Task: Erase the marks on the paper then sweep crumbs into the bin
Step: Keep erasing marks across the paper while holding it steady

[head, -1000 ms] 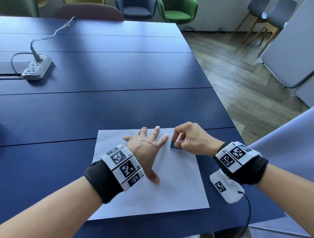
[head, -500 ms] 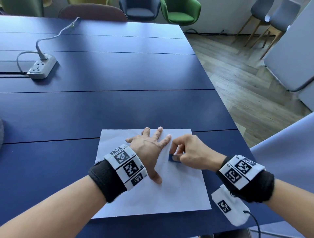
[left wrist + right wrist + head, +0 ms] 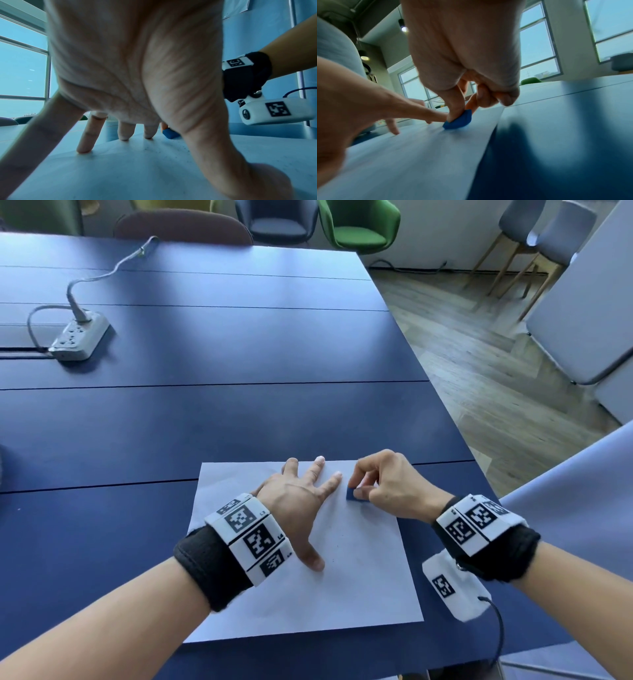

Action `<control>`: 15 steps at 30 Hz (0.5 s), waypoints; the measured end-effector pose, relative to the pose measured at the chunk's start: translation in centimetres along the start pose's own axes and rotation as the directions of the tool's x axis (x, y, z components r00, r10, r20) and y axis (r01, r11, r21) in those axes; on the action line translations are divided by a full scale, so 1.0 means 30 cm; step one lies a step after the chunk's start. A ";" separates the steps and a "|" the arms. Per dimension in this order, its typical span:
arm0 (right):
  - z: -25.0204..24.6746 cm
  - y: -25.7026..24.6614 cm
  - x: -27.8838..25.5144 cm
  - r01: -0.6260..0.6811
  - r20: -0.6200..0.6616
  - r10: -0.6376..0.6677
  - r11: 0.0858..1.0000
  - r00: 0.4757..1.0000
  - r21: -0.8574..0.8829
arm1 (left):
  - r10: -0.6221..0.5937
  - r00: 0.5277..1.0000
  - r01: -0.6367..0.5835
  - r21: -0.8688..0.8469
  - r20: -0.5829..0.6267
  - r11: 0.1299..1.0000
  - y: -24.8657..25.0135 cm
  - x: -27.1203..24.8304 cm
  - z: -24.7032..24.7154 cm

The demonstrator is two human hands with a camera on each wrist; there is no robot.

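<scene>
A white sheet of paper lies on the blue table near its front right corner. My left hand lies spread on the sheet, its straight fingers and thumb pressing it flat. Just right of that index finger, my right hand pinches a small blue eraser between thumb and fingertips, one edge down on the paper. The eraser sits close to the sheet's far right corner. Tiny dark crumbs speckle the paper near my left thumb. No bin is in view.
A white power strip with its cable rests at the table's far left. Green and dark chairs stand beyond the far edge. The table's right edge drops to wooden floor. A grey panel stands at the right.
My right hand slid the eraser toward me on the paper, then back away toward the sheet's far edge. My left hand stayed pressed on the sheet.
</scene>
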State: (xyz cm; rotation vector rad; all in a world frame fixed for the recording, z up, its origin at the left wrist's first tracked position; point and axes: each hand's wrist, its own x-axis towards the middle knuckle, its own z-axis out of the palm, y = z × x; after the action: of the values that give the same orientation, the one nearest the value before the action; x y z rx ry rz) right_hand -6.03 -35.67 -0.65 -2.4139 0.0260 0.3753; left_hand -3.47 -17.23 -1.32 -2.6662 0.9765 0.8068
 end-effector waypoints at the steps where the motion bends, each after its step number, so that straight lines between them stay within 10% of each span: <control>1: 0.008 -0.003 -0.014 0.019 0.067 -0.018 1.000 0.998 -0.013 | -0.003 1.000 0.003 0.003 0.000 1.000 0.000 -0.002 -0.001; 4: 0.003 -0.013 -0.023 0.032 0.189 -0.023 0.999 0.982 -0.042 | -0.003 1.000 0.003 0.005 -0.001 1.000 0.004 -0.001 0.000; 8: -0.020 0.008 0.013 0.026 -0.010 -0.026 0.999 1.000 -0.020 | -0.003 1.000 0.003 -0.007 0.004 1.000 -0.001 0.002 -0.001; 12: -0.016 0.009 -0.022 0.077 0.226 -0.059 0.994 0.972 -0.072 | -0.003 1.000 0.003 -0.001 0.002 1.000 0.002 0.002 0.001; 15: -0.026 0.021 0.009 0.112 0.102 -0.103 0.990 0.989 -0.086 | 0.007 1.000 -0.007 -0.009 0.007 1.000 0.002 0.005 -0.002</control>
State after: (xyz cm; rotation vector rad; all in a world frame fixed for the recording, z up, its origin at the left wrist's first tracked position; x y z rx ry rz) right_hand -5.66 -36.63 -0.56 -2.4718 -0.1673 0.4523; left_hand -3.38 -17.38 -1.37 -2.6677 0.9828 0.8230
